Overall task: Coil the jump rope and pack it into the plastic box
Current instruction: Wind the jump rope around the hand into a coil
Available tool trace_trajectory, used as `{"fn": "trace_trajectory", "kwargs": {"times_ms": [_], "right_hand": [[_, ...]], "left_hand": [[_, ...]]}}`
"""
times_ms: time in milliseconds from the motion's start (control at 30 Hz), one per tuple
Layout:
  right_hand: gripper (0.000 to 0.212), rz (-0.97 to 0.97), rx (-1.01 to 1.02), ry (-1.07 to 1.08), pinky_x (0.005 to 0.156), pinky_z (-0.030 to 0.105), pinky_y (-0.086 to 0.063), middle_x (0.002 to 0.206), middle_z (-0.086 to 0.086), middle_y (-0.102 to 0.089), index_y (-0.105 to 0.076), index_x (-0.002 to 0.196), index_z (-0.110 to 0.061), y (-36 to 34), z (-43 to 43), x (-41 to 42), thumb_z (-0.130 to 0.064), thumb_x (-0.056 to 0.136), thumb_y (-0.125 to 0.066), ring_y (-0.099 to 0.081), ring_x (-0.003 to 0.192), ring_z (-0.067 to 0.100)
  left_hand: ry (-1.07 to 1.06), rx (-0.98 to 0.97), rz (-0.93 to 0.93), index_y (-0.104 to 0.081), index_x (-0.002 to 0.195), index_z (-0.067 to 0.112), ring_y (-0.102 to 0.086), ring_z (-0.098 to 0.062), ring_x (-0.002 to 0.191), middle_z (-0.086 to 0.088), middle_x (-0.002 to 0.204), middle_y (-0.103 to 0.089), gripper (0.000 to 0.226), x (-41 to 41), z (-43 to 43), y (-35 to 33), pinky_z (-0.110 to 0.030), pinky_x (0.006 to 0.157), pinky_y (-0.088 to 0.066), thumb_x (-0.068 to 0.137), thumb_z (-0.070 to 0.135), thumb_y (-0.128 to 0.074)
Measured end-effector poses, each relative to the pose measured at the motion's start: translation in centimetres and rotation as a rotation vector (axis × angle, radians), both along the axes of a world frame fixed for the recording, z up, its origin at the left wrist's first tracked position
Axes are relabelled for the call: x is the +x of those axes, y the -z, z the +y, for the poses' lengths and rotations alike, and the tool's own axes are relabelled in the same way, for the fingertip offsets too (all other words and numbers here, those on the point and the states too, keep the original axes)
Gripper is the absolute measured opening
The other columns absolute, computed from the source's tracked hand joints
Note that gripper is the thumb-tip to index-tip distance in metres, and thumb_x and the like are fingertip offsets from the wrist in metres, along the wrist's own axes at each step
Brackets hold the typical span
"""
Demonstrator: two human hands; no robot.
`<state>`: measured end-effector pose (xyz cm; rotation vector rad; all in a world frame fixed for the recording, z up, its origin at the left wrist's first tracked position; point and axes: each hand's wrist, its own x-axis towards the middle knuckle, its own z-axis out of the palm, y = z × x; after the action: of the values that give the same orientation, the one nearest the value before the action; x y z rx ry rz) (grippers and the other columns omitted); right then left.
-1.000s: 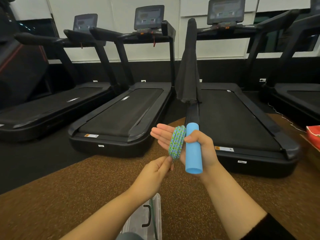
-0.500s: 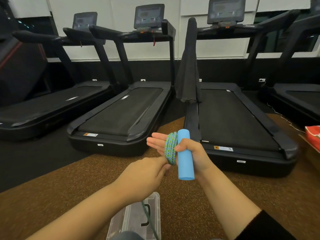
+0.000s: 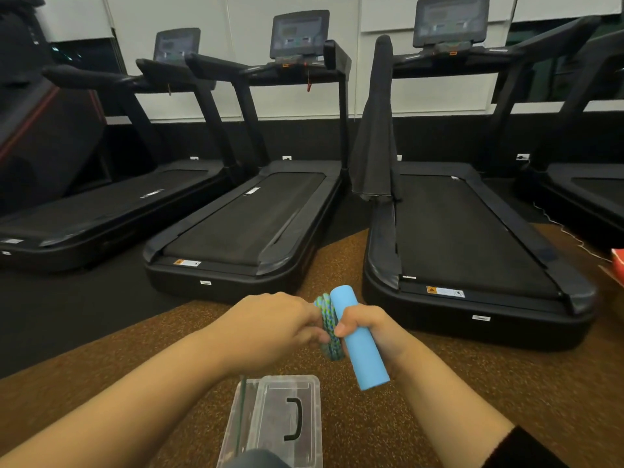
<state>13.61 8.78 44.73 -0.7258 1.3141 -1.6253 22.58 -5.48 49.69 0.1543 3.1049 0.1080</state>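
Observation:
My right hand grips the light blue foam handle of the jump rope, held tilted. Several loops of the green-blue braided rope are wound around that hand's fingers, just left of the handle. My left hand is closed over the rope at the coil's left side, hiding the right fingertips. A thin strand of rope hangs down from my left hand in front of the box. The clear plastic box, with a black handle on its lid, lies on the floor directly below my hands.
Three black treadmills stand side by side ahead, a fourth at the right edge. A dark towel hangs on one rail. I am over brown speckled flooring. A red object sits at the right edge.
Both hands have dropped lower and closer to the box. My left hand moved up from below the coil and now covers the right fingers, which were spread open before.

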Motion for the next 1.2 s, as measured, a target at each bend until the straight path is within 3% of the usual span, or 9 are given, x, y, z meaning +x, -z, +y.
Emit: {"fn": "trace_trajectory", "kwargs": {"times_ms": [200,300,467,667,767,867,1000,1100,1200], "right_hand": [[0.047,-0.01,0.043,0.027,0.049,0.017,-0.047,0.06,0.002,-0.065,-0.06,0.079,-0.006,0.5,0.3,-0.4,-0.019,0.034,-0.059,-0.06,0.053,0.012],[0.05,-0.005,0.069,0.028,0.056,0.022,-0.047,0.067,0.004,-0.062,-0.058,0.083,-0.007,1.2,0.4,-0.7,-0.017,0.034,-0.06,-0.057,0.06,0.016],[0.042,-0.073,-0.023,-0.011,0.05,0.021,-0.051,0.063,0.008,-0.067,-0.06,0.08,-0.003,1.2,0.8,-0.9,-0.008,0.038,-0.057,-0.064,0.054,0.016],[0.057,-0.097,-0.113,-0.073,0.088,0.042,-0.049,0.095,0.022,-0.068,-0.068,0.095,0.002,2.4,0.8,-2.3,-0.008,0.04,-0.064,-0.065,0.09,0.032],[0.061,-0.109,-0.192,-0.131,0.094,0.041,-0.05,0.102,0.022,-0.069,-0.069,0.103,0.002,2.4,0.8,-2.7,-0.018,0.045,-0.073,-0.066,0.098,0.033],[0.055,-0.076,-0.266,-0.217,0.105,0.04,-0.041,0.111,0.019,-0.068,-0.064,0.113,0.002,2.0,0.8,-2.6,-0.018,0.061,-0.062,-0.062,0.109,0.03],[0.058,-0.104,-0.338,-0.221,0.107,0.047,-0.037,0.108,0.024,-0.068,-0.061,0.112,0.008,1.9,0.9,-3.4,-0.015,0.058,-0.065,-0.061,0.108,0.036],[0.056,-0.064,-0.405,-0.216,0.106,0.044,-0.039,0.108,0.024,-0.068,-0.062,0.112,0.008,1.4,0.9,-3.9,-0.014,0.06,-0.063,-0.062,0.108,0.034],[0.06,-0.077,-0.421,-0.163,0.104,0.045,-0.042,0.103,0.025,-0.069,-0.064,0.107,0.009,1.2,1.0,-4.4,-0.014,0.052,-0.069,-0.065,0.103,0.036]], "left_hand": [[0.028,0.042,0.017,-0.063,0.091,0.027,-0.057,-0.005,0.085,0.01,0.093,-0.06,0.032,-0.8,-0.3,0.1,-0.032,0.078,-0.048,0.09,0.053,-0.044],[0.04,0.036,0.082,-0.052,0.08,0.032,-0.057,-0.009,0.084,0.007,0.092,-0.062,0.027,-1.3,-0.5,-0.1,-0.033,0.074,-0.047,0.091,0.055,-0.041],[0.072,0.072,0.095,-0.043,0.069,0.033,-0.056,-0.009,0.079,0.004,0.085,-0.061,0.031,-2.0,-0.7,-0.5,-0.029,0.07,-0.043,0.092,0.053,-0.039],[0.095,0.367,0.05,-0.051,0.066,0.029,-0.054,-0.009,0.07,0.005,0.069,-0.056,0.033,-3.3,-1.3,0.3,-0.035,0.071,-0.046,0.092,0.048,-0.047],[0.132,0.468,0.023,-0.058,0.072,0.023,-0.056,-0.012,0.071,0.001,0.074,-0.06,0.031,-4.2,-1.4,0.6,-0.034,0.072,-0.046,0.092,0.044,-0.049],[0.148,0.585,0.015,-0.051,0.063,0.029,-0.045,-0.002,0.061,0.012,0.063,-0.051,0.032,-4.9,-1.5,0.9,-0.024,0.064,-0.039,0.09,0.046,-0.048],[0.189,0.735,0.001,-0.048,0.067,0.022,-0.042,0.001,0.058,0.015,0.06,-0.047,0.031,-5.9,-1.3,0.8,-0.014,0.062,-0.038,0.096,0.034,-0.044],[0.187,0.81,0.012,-0.047,0.072,0.016,-0.042,-0.003,0.061,0.006,0.067,-0.045,0.032,-6.6,-1.0,0.8,-0.017,0.064,-0.04,0.098,0.033,-0.039],[0.17,0.989,-0.052,-0.043,0.069,0.017,-0.041,-0.004,0.055,0.011,0.059,-0.045,0.035,-6.9,-0.6,0.9,-0.016,0.059,-0.042,0.099,0.033,-0.035]]}}
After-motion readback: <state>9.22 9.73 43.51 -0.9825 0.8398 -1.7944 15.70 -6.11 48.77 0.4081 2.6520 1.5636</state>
